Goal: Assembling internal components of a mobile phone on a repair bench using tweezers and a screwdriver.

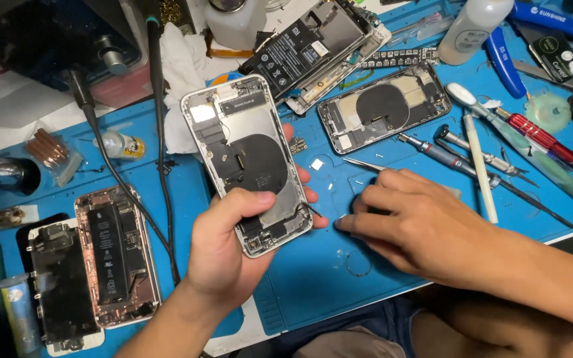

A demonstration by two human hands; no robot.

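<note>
The left hand [223,248] is clamped around an opened phone housing [247,162], thumb pressed across its lower inside and fingertips showing past its far edge, so the housing is lifted off the mat and tilted, its dark round coil facing up. The right hand [409,222] lies palm down on the blue work mat [313,278], just right of the held housing, fingers drawn together with the tips pressed to the mat; whether anything is pinched under them cannot be told. The two hands are near each other but not touching.

Just beyond the right hand lie a pair of tweezers [366,166], then a second opened housing [384,108] with the same round coil. Further right of that hand is a spread of screwdrivers [442,156], a white spudger [482,172] and a red-handled tool [552,149]. Beyond the left hand's housing sits a phone with a black battery [306,50]. Left of the left wrist lie two more opened phones [111,255], and a black cable [157,146] runs down the mat between them and the hand.
</note>
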